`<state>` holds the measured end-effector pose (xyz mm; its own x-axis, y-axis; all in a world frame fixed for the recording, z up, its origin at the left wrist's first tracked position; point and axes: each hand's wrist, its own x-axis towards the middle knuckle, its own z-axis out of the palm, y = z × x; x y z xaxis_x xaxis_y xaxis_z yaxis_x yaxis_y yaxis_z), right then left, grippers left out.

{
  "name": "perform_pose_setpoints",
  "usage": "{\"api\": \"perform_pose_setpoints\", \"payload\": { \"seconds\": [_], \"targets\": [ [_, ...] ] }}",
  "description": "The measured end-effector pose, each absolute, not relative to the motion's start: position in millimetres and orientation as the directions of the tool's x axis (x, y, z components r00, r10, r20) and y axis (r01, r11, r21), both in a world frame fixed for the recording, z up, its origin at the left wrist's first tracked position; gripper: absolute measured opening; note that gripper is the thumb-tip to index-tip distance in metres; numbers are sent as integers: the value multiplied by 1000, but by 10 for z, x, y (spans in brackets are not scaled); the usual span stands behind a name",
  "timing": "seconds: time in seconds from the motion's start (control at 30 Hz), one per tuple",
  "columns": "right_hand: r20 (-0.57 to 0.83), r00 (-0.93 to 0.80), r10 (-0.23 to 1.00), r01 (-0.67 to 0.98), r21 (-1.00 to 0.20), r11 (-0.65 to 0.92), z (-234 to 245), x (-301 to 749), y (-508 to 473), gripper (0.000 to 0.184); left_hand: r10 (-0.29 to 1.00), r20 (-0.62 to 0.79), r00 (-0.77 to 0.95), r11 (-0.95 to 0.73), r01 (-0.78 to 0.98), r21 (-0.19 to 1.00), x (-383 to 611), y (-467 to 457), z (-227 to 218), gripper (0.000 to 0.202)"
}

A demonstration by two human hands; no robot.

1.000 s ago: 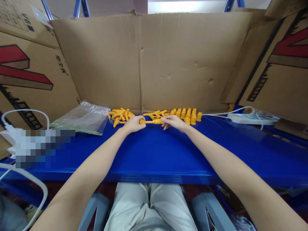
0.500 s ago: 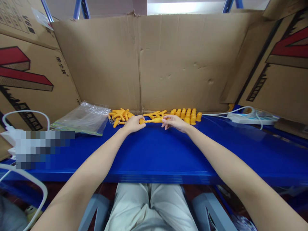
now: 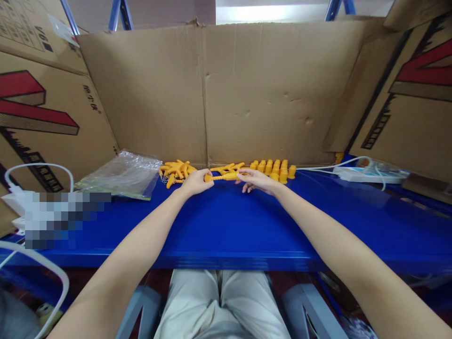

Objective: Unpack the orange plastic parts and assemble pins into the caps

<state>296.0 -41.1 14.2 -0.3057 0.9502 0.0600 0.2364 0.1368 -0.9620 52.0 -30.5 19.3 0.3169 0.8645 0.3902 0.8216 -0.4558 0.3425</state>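
Between my hands a yellow rod-like piece with a ridged, screw-like middle [image 3: 219,177] lies level, just above the blue shelf. My left hand [image 3: 195,182] is closed on its rounded left end. The fingers of my right hand [image 3: 257,180] pinch its thicker right end, with the lower fingers curled loosely. Behind the piece are yellow branch-shaped parts [image 3: 228,168]. More of these branched parts [image 3: 176,167] are heaped left of my left hand, with small metal chains beside them. Several yellow cup-like pieces [image 3: 278,169] stand in rows just past my right hand.
A clear plastic bag [image 3: 122,176] lies on the blue shelf [image 3: 226,226] at left. White plugs and cables [image 3: 38,165] are at the left edge. A white power strip [image 3: 370,174] lies at right. Cardboard panels [image 3: 268,89] wall the back and sides.
The fingers of my right hand have shifted slightly on the piece's right end, the lower ones dropping a little. My left hand keeps its hold in the same place.
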Motion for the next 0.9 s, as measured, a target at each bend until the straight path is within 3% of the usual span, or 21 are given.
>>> {"api": "perform_pose_setpoints", "payload": {
  "seconds": [0.1, 0.3, 0.9],
  "targets": [
    [120, -307, 944, 213, -958, 191, 139, 2977, -409, 45, 863, 393, 318, -459, 818, 347, 514, -301, 190, 29],
    [100, -299, 949, 233, -957, 175, 130, 2953, -387, 22, 855, 399, 333, -479, 801, 359, 522, -317, 195, 28],
    [85, -270, 959, 211, -967, 145, 170, 2905, -442, 31, 830, 438, 344, -496, 815, 301, 510, -290, 175, 36]
  ]
}}
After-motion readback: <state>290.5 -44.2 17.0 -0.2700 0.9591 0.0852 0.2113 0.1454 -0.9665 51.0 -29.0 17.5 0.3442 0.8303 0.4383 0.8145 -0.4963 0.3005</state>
